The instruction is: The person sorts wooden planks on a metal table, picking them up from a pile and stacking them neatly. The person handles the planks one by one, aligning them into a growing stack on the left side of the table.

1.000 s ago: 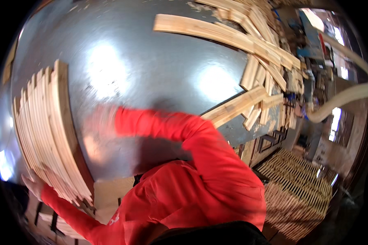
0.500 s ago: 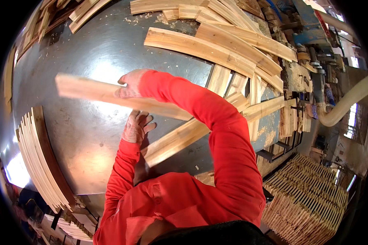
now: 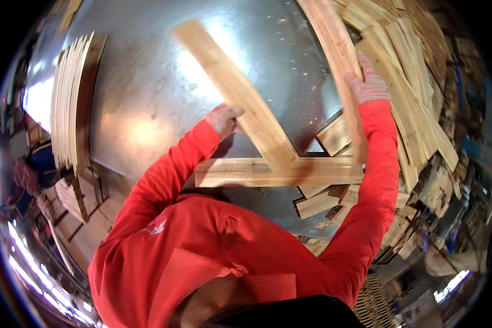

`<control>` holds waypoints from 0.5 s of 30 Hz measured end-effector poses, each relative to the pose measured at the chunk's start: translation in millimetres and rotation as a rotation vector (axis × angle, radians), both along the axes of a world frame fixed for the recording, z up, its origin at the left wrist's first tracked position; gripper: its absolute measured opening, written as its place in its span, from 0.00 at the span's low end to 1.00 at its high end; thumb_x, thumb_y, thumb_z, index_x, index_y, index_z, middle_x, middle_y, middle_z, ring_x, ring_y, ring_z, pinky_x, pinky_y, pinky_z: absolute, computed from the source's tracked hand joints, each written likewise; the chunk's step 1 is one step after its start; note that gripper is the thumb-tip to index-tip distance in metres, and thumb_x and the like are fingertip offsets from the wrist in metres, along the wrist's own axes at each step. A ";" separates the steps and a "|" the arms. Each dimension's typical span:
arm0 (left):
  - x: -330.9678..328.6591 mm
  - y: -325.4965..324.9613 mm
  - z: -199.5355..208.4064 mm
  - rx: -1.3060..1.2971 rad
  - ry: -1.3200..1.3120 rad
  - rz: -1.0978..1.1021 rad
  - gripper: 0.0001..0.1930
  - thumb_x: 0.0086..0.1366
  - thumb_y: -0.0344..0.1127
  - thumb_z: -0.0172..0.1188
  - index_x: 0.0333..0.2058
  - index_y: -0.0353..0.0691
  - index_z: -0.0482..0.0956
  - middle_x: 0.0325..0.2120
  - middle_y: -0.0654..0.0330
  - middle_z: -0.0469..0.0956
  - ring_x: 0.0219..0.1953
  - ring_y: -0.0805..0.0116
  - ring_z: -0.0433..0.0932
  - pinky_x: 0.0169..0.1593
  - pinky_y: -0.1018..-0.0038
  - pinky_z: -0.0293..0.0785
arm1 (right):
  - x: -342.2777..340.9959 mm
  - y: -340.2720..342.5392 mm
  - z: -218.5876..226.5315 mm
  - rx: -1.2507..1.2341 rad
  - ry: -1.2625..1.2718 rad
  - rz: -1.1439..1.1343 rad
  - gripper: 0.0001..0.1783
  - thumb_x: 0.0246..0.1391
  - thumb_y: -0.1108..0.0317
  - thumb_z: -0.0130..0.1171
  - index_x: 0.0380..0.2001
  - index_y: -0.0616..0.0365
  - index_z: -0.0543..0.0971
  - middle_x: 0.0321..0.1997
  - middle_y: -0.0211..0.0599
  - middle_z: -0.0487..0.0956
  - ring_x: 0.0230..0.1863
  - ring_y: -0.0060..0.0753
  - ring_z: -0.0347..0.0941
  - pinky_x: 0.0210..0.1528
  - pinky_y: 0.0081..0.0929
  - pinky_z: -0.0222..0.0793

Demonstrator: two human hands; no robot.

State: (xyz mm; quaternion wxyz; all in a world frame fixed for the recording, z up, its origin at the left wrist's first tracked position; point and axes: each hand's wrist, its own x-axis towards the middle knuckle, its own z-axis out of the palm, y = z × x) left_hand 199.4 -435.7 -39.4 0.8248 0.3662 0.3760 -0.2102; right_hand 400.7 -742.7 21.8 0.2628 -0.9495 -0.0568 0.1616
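Note:
My left hand [image 3: 224,120], in a pale work glove, is closed on the edge of a flat wooden board [image 3: 238,93]. That board slants across the metal table, its near end over another board [image 3: 229,173] lying crosswise in front of me. My right hand [image 3: 369,85], in a striped glove, rests against the right edge of a long board [image 3: 339,49] at the front of the pile. Its fingers are stretched out and the thumb is apart, touching the wood. The underside of the left hand's grip is hidden by the board.
A row of boards [image 3: 74,104] stands on edge at the left of the metal table [image 3: 142,71]. More loose boards [image 3: 404,109] overlap at the right, with short offcuts [image 3: 317,205] below them. Slatted wood [image 3: 376,298] is stacked at the lower right.
My view has turned to the right. The right hand has let go of the board and moved right to the pile. The left hand has taken hold of the board, which now slants differently.

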 end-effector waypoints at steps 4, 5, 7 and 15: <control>35.5 -33.7 22.8 -0.028 0.058 0.248 0.20 0.69 0.33 0.46 0.57 0.33 0.62 0.50 0.51 0.73 0.43 0.57 0.76 0.46 0.58 0.75 | -44.9 56.8 -21.9 0.491 0.187 -0.038 0.39 0.50 0.50 0.65 0.64 0.48 0.65 0.59 0.49 0.73 0.62 0.46 0.67 0.64 0.37 0.60; 44.7 -44.3 23.9 0.013 0.069 0.289 0.21 0.69 0.33 0.46 0.59 0.35 0.60 0.51 0.51 0.73 0.46 0.57 0.76 0.47 0.59 0.75 | -54.5 66.3 -21.9 0.327 0.183 0.027 0.42 0.50 0.46 0.64 0.65 0.46 0.63 0.62 0.49 0.70 0.64 0.46 0.65 0.66 0.38 0.58; 23.0 -16.9 -47.8 0.388 -0.318 -0.072 0.19 0.63 0.38 0.58 0.50 0.36 0.71 0.44 0.54 0.77 0.45 0.61 0.77 0.50 0.67 0.74 | -51.0 54.5 -7.5 -0.213 -0.253 0.243 0.48 0.49 0.38 0.61 0.68 0.45 0.57 0.68 0.48 0.63 0.67 0.46 0.60 0.68 0.40 0.54; 34.6 -26.4 -67.7 0.327 -0.167 0.039 0.29 0.50 0.32 0.70 0.50 0.32 0.69 0.40 0.55 0.78 0.41 0.62 0.77 0.45 0.68 0.75 | 54.1 -145.7 43.1 -1.008 0.120 0.020 0.75 0.28 0.32 0.71 0.72 0.48 0.38 0.73 0.57 0.48 0.74 0.53 0.42 0.73 0.50 0.34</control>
